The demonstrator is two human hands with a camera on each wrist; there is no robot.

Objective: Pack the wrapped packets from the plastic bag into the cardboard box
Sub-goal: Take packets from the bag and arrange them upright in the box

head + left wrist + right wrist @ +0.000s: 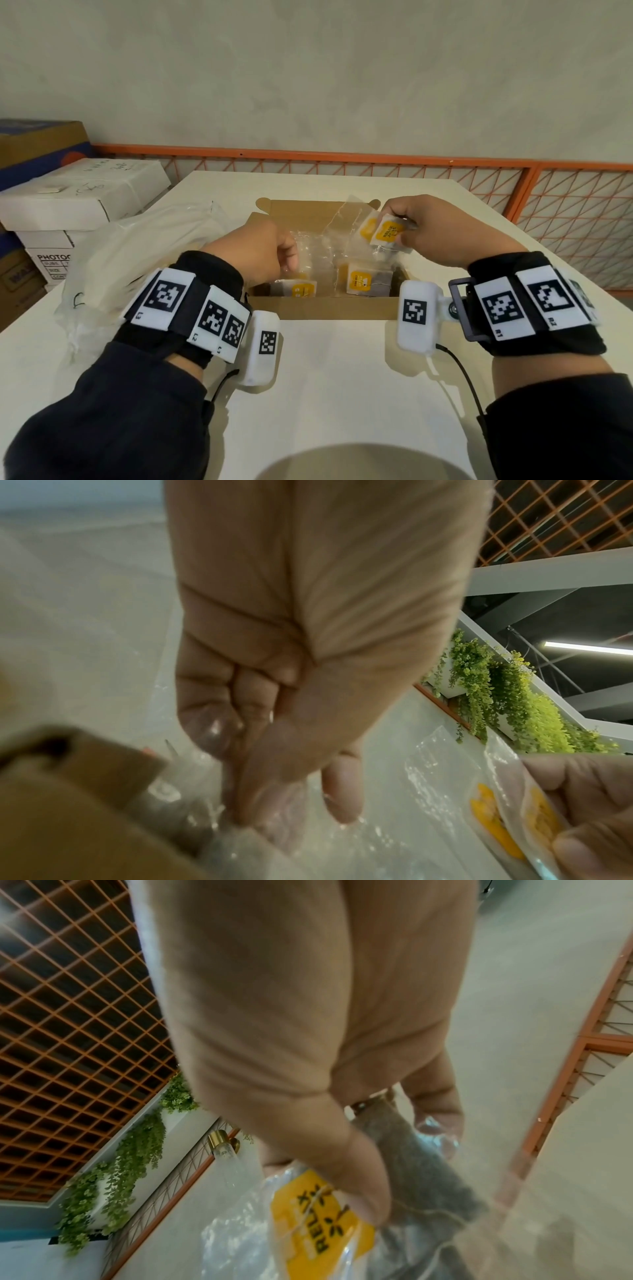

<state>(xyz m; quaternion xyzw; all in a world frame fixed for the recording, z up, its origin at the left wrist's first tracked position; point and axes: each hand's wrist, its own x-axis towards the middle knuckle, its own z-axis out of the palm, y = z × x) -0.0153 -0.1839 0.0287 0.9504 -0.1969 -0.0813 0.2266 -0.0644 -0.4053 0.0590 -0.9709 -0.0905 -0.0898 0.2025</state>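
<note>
An open cardboard box (325, 308) lies on the white table (335, 377) and holds several clear-wrapped packets with yellow labels (366, 282). Above the box's right side, my right hand (394, 221) pinches two wrapped packets (388, 233). In the right wrist view its thumb presses the yellow label (318, 1231) over the grey contents. My left hand (291, 262) is curled over the box's left side. Thumb and fingers (284, 799) pinch the clear wrapper (342, 845) of a packet (299, 287) in the box. The crumpled plastic bag (137, 246) lies to the left of the box.
White and brown cartons (78, 195) are stacked off the table's left edge. An orange mesh railing (513, 205) runs behind the table, with a pale wall beyond. The box's lid flap (308, 209) stands open at the far side.
</note>
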